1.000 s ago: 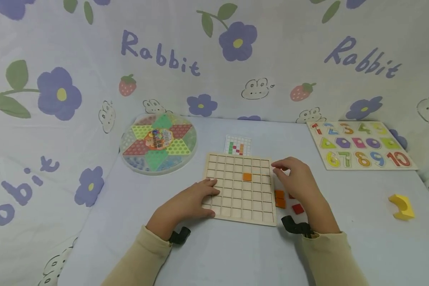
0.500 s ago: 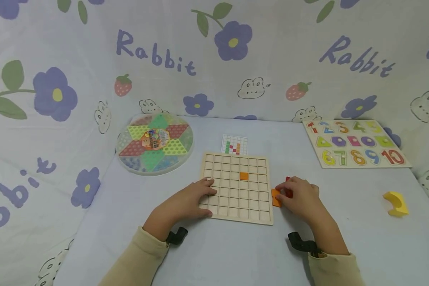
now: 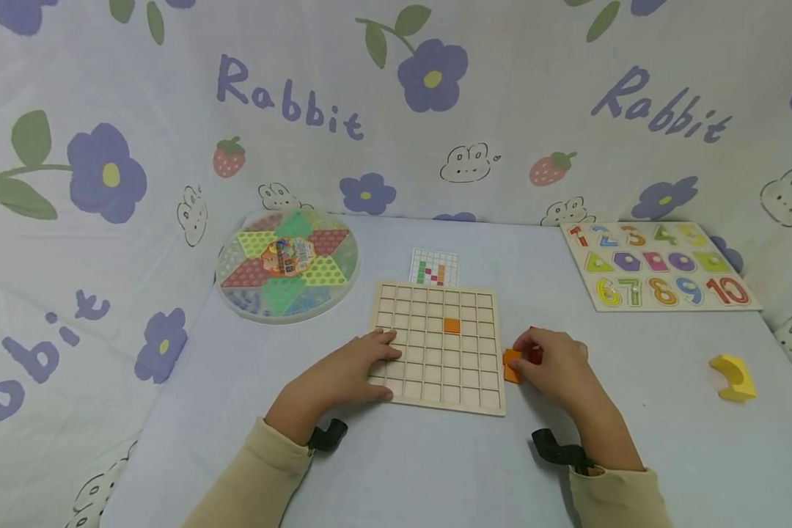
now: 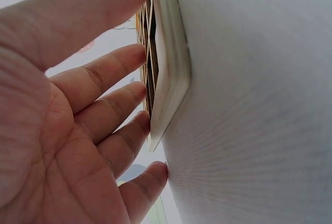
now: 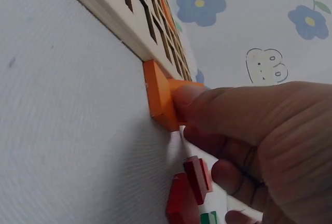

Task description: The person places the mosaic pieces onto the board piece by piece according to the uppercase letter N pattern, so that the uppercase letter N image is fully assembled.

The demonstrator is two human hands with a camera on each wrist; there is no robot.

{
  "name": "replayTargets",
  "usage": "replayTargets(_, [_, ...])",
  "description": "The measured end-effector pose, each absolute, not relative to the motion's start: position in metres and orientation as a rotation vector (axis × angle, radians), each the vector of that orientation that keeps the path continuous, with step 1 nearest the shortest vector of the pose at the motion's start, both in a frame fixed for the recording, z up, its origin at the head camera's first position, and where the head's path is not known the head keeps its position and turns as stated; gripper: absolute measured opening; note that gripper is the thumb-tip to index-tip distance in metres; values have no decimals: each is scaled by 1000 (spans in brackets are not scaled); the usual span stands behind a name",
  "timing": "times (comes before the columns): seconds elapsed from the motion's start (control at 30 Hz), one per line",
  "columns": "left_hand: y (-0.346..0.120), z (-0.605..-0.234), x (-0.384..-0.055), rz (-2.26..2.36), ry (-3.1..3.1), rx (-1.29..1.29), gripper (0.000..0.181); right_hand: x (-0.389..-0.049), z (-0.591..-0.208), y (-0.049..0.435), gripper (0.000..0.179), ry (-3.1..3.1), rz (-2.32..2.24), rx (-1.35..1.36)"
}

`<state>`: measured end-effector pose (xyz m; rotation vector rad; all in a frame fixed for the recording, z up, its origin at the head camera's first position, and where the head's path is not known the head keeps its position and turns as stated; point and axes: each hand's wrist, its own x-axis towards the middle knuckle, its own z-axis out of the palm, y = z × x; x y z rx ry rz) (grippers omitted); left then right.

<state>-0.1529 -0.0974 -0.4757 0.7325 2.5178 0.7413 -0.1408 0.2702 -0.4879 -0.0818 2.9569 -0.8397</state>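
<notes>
A square wooden grid board point(image 3: 452, 359) lies in the middle of the table, with one orange tile point(image 3: 452, 325) in a cell. My left hand point(image 3: 343, 374) rests along its left side, fingers spread; in the left wrist view the thumb and fingertips meet the board's edge. At the board's right edge, my right hand point(image 3: 557, 367) pinches an orange tile point(image 5: 177, 84) between thumb and index finger. Another orange tile point(image 5: 157, 94) lies nearer, against the board's side. Red tiles point(image 5: 181, 199) and a green tile point(image 5: 209, 218) sit under the right hand, mostly hidden in the head view.
Behind the board lies a small printed pattern card point(image 3: 434, 267). A round Chinese checkers set point(image 3: 289, 265) is at the back left, a number puzzle board point(image 3: 660, 267) at the back right. A yellow arch block point(image 3: 734, 378) sits far right.
My right hand came down from the board's upper right edge toward me, onto the orange tiles. The pinched tile has since shifted slightly right. My left hand has stayed on the board.
</notes>
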Motion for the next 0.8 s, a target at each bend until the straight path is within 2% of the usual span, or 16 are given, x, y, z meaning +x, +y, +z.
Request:
replayTargets(0.17, [-98, -474, -154, 731, 2521, 731, 69, -145, -478, 260, 13, 2957, -995, -65])
replayTargets(0.33, [-99, -474, -156, 737, 2513, 719, 69, -160, -470, 231, 11, 2942, -1099, -121])
replayTargets(0.53, [-99, -478, -157, 742, 2507, 734, 68, -176, -477, 197, 12, 2861, -1114, -168])
replayTargets(0.8, [-99, -478, -156, 727, 2512, 749, 69, -181, -487, 190, 11, 2857, -1043, -168])
